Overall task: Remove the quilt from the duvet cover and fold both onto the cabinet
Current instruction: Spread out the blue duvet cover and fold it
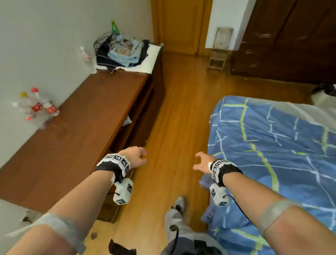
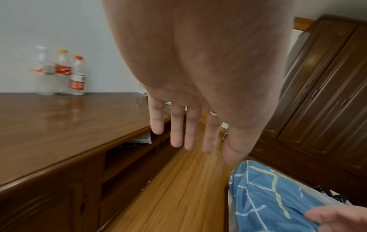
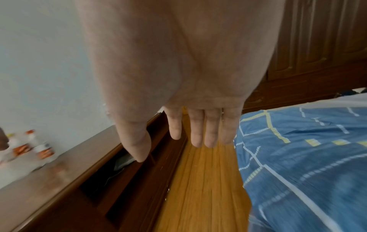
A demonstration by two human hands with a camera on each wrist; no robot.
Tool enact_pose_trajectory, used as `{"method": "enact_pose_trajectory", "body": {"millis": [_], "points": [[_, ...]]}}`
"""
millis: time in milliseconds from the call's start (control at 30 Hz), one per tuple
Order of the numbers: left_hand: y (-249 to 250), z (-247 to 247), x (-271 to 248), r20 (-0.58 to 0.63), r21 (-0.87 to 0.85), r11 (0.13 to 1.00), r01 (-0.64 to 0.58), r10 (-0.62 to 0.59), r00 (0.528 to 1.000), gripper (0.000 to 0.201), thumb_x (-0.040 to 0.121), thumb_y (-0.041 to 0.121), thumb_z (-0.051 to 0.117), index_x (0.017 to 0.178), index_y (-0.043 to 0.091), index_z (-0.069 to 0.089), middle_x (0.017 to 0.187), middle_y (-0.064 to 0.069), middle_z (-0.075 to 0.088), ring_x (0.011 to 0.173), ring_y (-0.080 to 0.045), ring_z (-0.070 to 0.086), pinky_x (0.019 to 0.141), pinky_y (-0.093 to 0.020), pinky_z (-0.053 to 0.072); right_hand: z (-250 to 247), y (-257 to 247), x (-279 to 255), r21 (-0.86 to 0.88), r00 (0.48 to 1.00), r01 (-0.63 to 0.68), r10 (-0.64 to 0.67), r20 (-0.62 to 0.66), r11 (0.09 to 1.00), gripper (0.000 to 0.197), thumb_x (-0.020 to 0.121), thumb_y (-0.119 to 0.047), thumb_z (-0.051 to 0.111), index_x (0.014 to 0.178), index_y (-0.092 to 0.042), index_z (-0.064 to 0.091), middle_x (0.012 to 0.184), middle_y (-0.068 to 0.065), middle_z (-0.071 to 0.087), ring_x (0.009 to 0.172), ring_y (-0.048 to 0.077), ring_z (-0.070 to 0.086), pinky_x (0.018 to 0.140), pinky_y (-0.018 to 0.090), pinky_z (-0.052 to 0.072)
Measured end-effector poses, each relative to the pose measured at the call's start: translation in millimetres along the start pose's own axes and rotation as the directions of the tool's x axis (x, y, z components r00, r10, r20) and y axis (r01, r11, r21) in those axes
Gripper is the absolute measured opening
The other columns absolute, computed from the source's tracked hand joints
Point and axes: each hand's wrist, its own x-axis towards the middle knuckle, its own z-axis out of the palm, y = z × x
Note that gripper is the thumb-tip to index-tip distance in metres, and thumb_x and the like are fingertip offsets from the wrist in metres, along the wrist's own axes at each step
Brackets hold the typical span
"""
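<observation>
While both hands hang over the floor (image 1: 162, 112) between bed and cabinet, the blue duvet cover (image 1: 279, 145) lies spread on the bed at right, untouched. Whether the quilt is inside it cannot be told. Along the left wall runs the cabinet (image 1: 71, 131), with bottles (image 1: 37, 106) and a clothes pile (image 1: 121, 52) on top. Left hand (image 2: 198, 94) and right hand (image 3: 178, 86) are empty, fingers straight and relaxed.
</observation>
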Motion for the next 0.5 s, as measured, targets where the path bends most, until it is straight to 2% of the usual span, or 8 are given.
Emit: {"method": "enact_pose_trajectory", "body": {"millis": [133,300,433,500], "points": [[-5.7,-94.6,111.6,0.018,0.015,1.0,-0.002,0.002,1.0,0.045,0.096,0.041,0.054,0.138,0.027,0.05,0.138,0.003,0.053,0.122,-0.018,0.054,0.105,-0.037,0.045,-84.9,-23.2,101.0,0.078,1.0,0.008,-0.007,-0.009,0.997,0.07,0.086,-0.041,0.067,0.147,-0.023,0.037,0.147,0.004,0.046,0.129,0.027,0.051,0.104,0.041,0.046],[11.1,-194.9,244.2,-0.029,-0.036,0.997,-0.075,0.074,0.997,0.043,0.095,0.042,0.054,0.136,0.029,0.051,0.135,0.003,0.056,0.115,-0.017,0.059,0.101,-0.037,0.048,-201.4,-29.0,200.7,0.089,0.994,0.022,-0.013,-0.106,0.996,0.064,0.087,-0.039,0.063,0.145,-0.023,0.039,0.144,0.004,0.049,0.124,0.025,0.054,0.101,0.042,0.048],[34.8,-260.1,365.5,-0.002,-0.02,0.988,-0.15,0.15,0.989,0.043,0.094,0.04,0.055,0.135,0.026,0.052,0.135,0.003,0.057,0.117,-0.017,0.057,0.101,-0.035,0.047,-281.6,-9.8,288.0,0.094,0.991,-0.065,0.076,-0.113,0.993,0.064,0.088,-0.039,0.063,0.145,-0.024,0.038,0.134,0.007,0.057,0.111,0.025,0.06,0.095,0.04,0.051],[51.7,-292.1,434.0,0.013,-0.002,0.98,-0.197,0.197,0.98,0.046,0.094,0.04,0.055,0.137,0.025,0.051,0.138,0.002,0.055,0.122,-0.018,0.055,0.103,-0.035,0.046,-319.6,5.5,333.9,0.107,0.984,-0.128,0.14,-0.113,0.986,0.066,0.089,-0.038,0.063,0.146,-0.023,0.036,0.133,0.008,0.057,0.111,0.027,0.061,0.091,0.036,0.051]]}}
